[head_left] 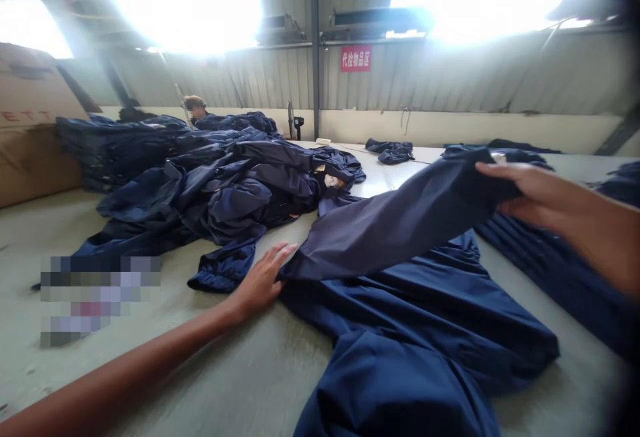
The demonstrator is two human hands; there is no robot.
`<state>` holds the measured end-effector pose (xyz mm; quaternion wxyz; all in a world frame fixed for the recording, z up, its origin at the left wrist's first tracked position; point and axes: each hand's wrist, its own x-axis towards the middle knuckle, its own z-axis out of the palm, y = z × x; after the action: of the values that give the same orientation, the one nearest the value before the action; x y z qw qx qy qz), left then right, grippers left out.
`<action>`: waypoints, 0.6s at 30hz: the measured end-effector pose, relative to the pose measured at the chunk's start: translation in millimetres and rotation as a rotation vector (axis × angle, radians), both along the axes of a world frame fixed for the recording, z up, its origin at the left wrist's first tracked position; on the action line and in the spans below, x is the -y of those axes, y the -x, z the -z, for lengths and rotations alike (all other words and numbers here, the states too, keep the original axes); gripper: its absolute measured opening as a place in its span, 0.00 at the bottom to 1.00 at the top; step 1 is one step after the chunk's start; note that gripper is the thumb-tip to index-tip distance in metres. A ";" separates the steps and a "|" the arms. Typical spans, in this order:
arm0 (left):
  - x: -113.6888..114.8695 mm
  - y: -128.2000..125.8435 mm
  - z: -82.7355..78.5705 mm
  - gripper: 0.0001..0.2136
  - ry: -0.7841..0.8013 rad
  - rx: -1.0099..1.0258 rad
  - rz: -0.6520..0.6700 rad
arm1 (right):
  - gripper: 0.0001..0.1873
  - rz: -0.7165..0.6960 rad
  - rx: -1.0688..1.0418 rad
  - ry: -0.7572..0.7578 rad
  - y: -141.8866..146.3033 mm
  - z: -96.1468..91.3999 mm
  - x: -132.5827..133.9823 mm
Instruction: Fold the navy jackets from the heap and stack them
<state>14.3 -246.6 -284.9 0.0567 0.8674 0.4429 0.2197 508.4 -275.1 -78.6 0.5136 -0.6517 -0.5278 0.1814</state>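
Beneath and ahead of the right hand (537, 200), a navy garment (400, 317) is laid out on a pale grey work table (280, 364), its body spread flat with soft creases across it. A long panel of the same cloth, probably a sleeve (400, 227), is raised off the body and held up by the right hand, which is closed on the cloth at the panel's far end. The fingers are laid over the top and the thumb appears to be tucked beneath, so that the fabric is pinched and not bunched into the fist. Between that grip and the left hand (263, 280), the panel is drawn fairly smooth, with few folds showing. The left hand is open, palm down, with its fingers spread, and is rested on the table just beside the lower edge of the raised cloth; nothing is gripped by it. Just left of its fingertips, a gathered navy cuff (223, 267) is lying on the table. Further ahead of the left hand, a loose heap of navy garments (225, 190) is piled, with a flatter stack (115, 150) beyond it. Past the right hand, a small crumpled navy bundle (390, 150) is seen, and a pleated navy pile (555, 284) is laid below the right forearm.
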 end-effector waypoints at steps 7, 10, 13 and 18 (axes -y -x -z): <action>-20.8 25.5 -30.5 0.35 0.224 -0.280 0.263 | 0.29 0.140 -0.230 0.432 -66.7 138.7 25.6; -41.6 9.0 -66.8 0.32 0.210 -0.266 0.368 | 0.31 0.172 0.301 0.245 -65.9 175.3 24.6; -56.4 -43.9 -77.9 0.25 0.034 -0.148 0.311 | 0.29 0.014 0.757 0.036 -34.7 191.3 16.8; -72.0 -93.8 -16.3 0.30 0.040 -0.256 0.273 | 0.31 -0.181 1.032 0.243 21.2 222.9 15.3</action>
<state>108.1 -174.6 -268.6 0.0464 0.9390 0.3289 0.0888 487.2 -290.3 -301.6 0.0906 -0.6626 -0.7411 -0.0592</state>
